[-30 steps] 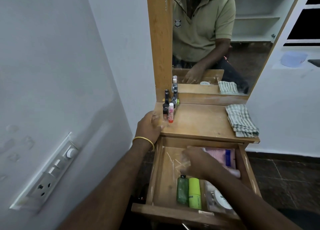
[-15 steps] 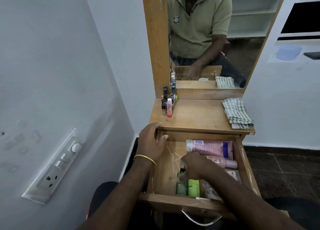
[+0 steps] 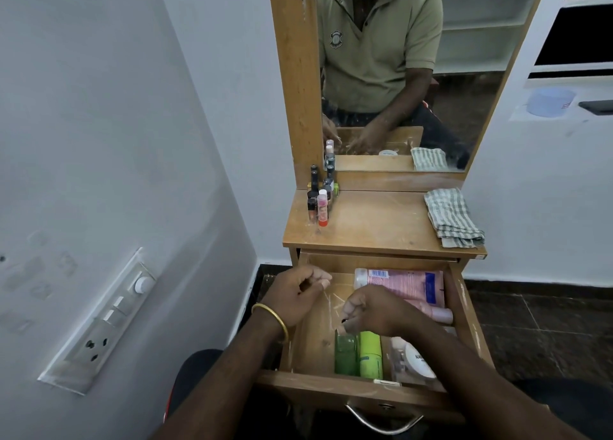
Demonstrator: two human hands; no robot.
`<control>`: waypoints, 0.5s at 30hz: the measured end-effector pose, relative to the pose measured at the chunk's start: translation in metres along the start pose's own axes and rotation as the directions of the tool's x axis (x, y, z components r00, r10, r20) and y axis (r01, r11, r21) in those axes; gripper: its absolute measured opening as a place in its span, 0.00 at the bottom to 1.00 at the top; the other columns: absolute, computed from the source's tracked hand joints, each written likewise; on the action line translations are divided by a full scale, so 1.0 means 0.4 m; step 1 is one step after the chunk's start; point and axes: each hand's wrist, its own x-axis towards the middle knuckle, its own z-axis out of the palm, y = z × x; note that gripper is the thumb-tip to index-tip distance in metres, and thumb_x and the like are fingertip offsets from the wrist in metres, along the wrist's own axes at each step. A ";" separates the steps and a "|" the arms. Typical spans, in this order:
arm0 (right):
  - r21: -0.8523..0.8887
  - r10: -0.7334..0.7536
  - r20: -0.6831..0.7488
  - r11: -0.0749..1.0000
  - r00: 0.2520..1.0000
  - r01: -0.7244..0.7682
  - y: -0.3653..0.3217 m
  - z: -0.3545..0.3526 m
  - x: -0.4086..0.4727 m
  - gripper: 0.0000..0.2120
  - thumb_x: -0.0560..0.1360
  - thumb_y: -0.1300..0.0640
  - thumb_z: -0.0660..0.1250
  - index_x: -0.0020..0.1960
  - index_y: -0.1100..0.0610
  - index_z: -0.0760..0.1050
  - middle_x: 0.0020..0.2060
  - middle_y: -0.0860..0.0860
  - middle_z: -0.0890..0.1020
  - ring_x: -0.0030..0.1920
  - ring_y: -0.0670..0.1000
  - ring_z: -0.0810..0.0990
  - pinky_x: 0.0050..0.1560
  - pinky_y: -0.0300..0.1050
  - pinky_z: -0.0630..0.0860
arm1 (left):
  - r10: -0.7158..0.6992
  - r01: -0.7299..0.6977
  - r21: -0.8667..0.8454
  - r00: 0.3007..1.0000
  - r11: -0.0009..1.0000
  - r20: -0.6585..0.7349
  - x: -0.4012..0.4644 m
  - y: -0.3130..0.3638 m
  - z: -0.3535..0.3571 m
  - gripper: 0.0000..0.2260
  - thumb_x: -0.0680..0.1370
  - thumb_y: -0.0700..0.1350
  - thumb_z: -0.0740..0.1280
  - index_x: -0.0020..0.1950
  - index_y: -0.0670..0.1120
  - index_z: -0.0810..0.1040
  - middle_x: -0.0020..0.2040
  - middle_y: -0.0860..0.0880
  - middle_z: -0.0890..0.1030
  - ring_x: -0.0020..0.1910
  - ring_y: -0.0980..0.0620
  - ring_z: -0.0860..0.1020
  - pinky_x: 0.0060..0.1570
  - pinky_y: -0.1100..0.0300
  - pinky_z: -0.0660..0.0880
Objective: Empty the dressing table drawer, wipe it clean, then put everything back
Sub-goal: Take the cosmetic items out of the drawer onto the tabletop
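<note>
**Wooden drawer pulled out, both hands over it**

Wooden drawer (image 3: 464,310) open at lower centre. Right hand (image 3: 378,310) curled, fingertips pinching the black cap of the dark green bottle (image 3: 345,356). Left hand (image 3: 295,295) loosely curled over the drawer's left rim, holding nothing visible. Inside: lime green bottle (image 3: 371,356), white-lidded jar (image 3: 414,360), pink tube (image 3: 403,283). Striped cloth (image 3: 452,217) folded on the tabletop, right of centre.

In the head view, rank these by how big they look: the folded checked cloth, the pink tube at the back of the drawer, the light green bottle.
1. Pink tube, partly hidden by the right hand.
2. Folded checked cloth, close to the tube; it lies farther away, so this order is unsure.
3. Light green bottle, clearly smallest.
</note>
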 end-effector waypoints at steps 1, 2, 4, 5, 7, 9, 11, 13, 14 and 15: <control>-0.005 -0.008 -0.007 1.000 1.000 0.008 -0.005 -0.006 0.000 0.05 0.70 0.59 0.78 0.44 0.57 0.84 0.40 0.51 0.87 0.42 0.50 0.86 0.50 0.49 0.83 | -0.017 0.017 0.000 0.999 1.000 0.037 -0.002 -0.004 -0.002 0.05 0.78 0.44 0.69 0.52 0.52 0.83 0.48 0.55 0.84 0.48 0.62 0.80 0.49 0.71 0.75; -0.019 -0.019 -0.019 1.000 1.000 0.018 -0.014 -0.013 -0.002 0.05 0.70 0.58 0.79 0.43 0.56 0.84 0.39 0.51 0.87 0.42 0.50 0.86 0.49 0.49 0.83 | -0.034 0.034 -0.001 0.997 0.999 0.071 -0.004 -0.009 -0.003 0.06 0.78 0.44 0.70 0.53 0.51 0.83 0.48 0.54 0.84 0.48 0.61 0.80 0.50 0.70 0.75; -0.065 -0.046 -0.077 0.997 0.996 0.041 -0.038 -0.034 -0.007 0.04 0.70 0.57 0.78 0.42 0.53 0.84 0.38 0.50 0.86 0.41 0.49 0.85 0.47 0.47 0.82 | -0.055 0.057 -0.007 0.989 0.998 0.139 -0.004 -0.016 -0.008 0.08 0.77 0.44 0.71 0.55 0.50 0.83 0.49 0.53 0.84 0.49 0.59 0.81 0.51 0.67 0.77; -0.084 -0.060 -0.120 0.995 0.991 0.050 -0.053 -0.045 -0.011 0.03 0.71 0.57 0.77 0.42 0.52 0.83 0.38 0.49 0.85 0.41 0.48 0.84 0.46 0.47 0.81 | -0.059 0.064 -0.019 0.983 0.998 0.173 -0.004 -0.016 -0.012 0.09 0.76 0.44 0.72 0.56 0.49 0.83 0.49 0.52 0.84 0.50 0.59 0.81 0.51 0.67 0.77; -0.109 -0.100 -0.214 0.991 0.972 0.078 -0.088 -0.072 -0.016 0.03 0.72 0.56 0.76 0.42 0.50 0.82 0.38 0.48 0.85 0.40 0.47 0.83 0.45 0.47 0.81 | -0.051 0.063 -0.054 0.977 0.997 0.207 -0.002 -0.013 -0.021 0.12 0.75 0.43 0.74 0.58 0.47 0.82 0.51 0.52 0.84 0.51 0.59 0.82 0.51 0.68 0.77; -0.117 -0.149 -0.290 0.986 0.945 0.119 -0.120 -0.102 -0.018 0.02 0.72 0.55 0.76 0.43 0.49 0.83 0.37 0.46 0.84 0.40 0.45 0.83 0.45 0.47 0.82 | -0.013 0.028 -0.085 0.985 0.996 0.173 0.006 -0.003 -0.031 0.14 0.73 0.42 0.75 0.58 0.47 0.82 0.50 0.51 0.85 0.50 0.57 0.82 0.50 0.66 0.78; -0.132 -0.211 -0.357 0.976 0.910 0.174 -0.149 -0.130 -0.019 0.04 0.71 0.53 0.76 0.45 0.49 0.84 0.38 0.45 0.85 0.40 0.44 0.83 0.45 0.47 0.82 | 0.041 -0.029 -0.122 0.995 0.992 0.093 0.018 0.009 -0.040 0.13 0.72 0.40 0.76 0.56 0.45 0.82 0.49 0.50 0.85 0.48 0.55 0.83 0.49 0.63 0.79; -0.146 -0.260 -0.414 0.965 0.873 0.218 -0.175 -0.149 -0.016 0.05 0.70 0.51 0.76 0.46 0.49 0.84 0.37 0.45 0.84 0.40 0.44 0.82 0.44 0.48 0.81 | 0.083 -0.079 -0.163 0.996 0.984 0.018 0.037 0.023 -0.052 0.12 0.71 0.37 0.76 0.54 0.45 0.83 0.47 0.50 0.86 0.46 0.53 0.84 0.49 0.62 0.79; -0.153 -0.277 -0.436 0.961 0.856 0.233 -0.187 -0.154 -0.014 0.05 0.70 0.51 0.76 0.46 0.49 0.84 0.38 0.44 0.84 0.40 0.43 0.81 0.44 0.48 0.80 | 0.103 -0.102 -0.172 0.995 0.980 -0.006 0.048 0.031 -0.060 0.12 0.71 0.36 0.76 0.53 0.46 0.83 0.46 0.50 0.86 0.45 0.53 0.84 0.48 0.62 0.80; -0.150 -0.284 -0.460 0.959 0.841 0.242 -0.197 -0.155 -0.012 0.06 0.71 0.51 0.76 0.46 0.49 0.84 0.38 0.43 0.84 0.41 0.43 0.81 0.44 0.47 0.80 | 0.123 -0.126 -0.164 0.992 0.978 -0.025 0.058 0.040 -0.070 0.12 0.71 0.36 0.76 0.51 0.47 0.82 0.45 0.49 0.86 0.44 0.53 0.84 0.48 0.62 0.80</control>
